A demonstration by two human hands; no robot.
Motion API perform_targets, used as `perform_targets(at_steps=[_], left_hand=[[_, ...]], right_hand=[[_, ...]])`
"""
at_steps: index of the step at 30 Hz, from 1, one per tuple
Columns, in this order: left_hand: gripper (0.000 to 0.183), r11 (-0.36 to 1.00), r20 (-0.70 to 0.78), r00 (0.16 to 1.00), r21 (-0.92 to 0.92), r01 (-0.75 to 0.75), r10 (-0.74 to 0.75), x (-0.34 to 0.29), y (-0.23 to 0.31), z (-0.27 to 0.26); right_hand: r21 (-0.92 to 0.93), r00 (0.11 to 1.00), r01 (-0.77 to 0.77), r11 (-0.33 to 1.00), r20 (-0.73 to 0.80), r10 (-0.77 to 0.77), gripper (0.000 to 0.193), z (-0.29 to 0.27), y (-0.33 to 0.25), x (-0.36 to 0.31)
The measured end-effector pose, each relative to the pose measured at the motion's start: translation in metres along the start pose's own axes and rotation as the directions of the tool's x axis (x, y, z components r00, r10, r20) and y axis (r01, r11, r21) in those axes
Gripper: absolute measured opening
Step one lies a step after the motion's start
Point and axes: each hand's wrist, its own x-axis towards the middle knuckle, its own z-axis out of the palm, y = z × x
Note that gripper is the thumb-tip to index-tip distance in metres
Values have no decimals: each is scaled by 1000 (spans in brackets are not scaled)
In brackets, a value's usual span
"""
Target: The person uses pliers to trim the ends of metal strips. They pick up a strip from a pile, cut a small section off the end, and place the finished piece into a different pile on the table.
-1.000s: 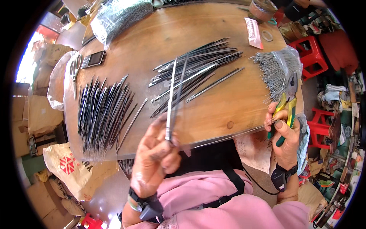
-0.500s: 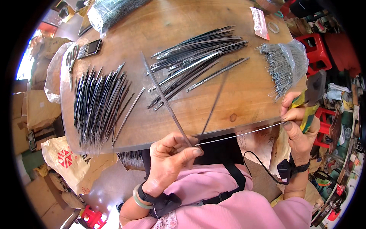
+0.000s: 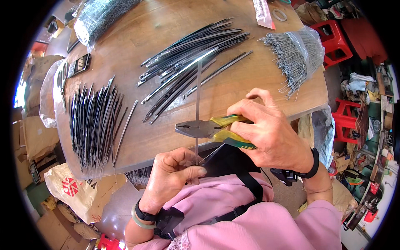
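Left hand, thumb and fingers pinching the lower end of a grey strip, on the person's side of the table's near edge. Right hand, wrapped around pliers that overlap the strip in view; contact cannot be told. Open tabletop separates pliers from left pile; wire bundle lies by the right edge.

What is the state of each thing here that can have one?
Left hand: pinching upright strip
Right hand: gripping pliers
Pliers: held, jaws pointing left
Upright strip: pinched near lower end
Thin wire: straight, slanting
Left strip pile: lying together
Middle strip pile: spread out
Wire bundle: partly plastic-wrapped
Scissors: lying down
Phone: lying flat
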Motion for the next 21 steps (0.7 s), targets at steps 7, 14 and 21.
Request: perform_targets(at_steps=[7, 14, 21], left_hand=[[20, 989, 40, 997, -134, -63, 69, -3, 8, -5], [25, 996, 213, 977, -71, 49, -33, 11, 33, -7], [17, 916, 130, 974, -335, 219, -186, 16, 26, 18]], right_hand=[[-6, 999, 20, 1000, -38, -20, 13, 6, 1, 0], [69, 998, 59, 996, -39, -56, 28, 0, -12, 4], [-110, 988, 63, 992, -133, -78, 26, 11, -8, 2]])
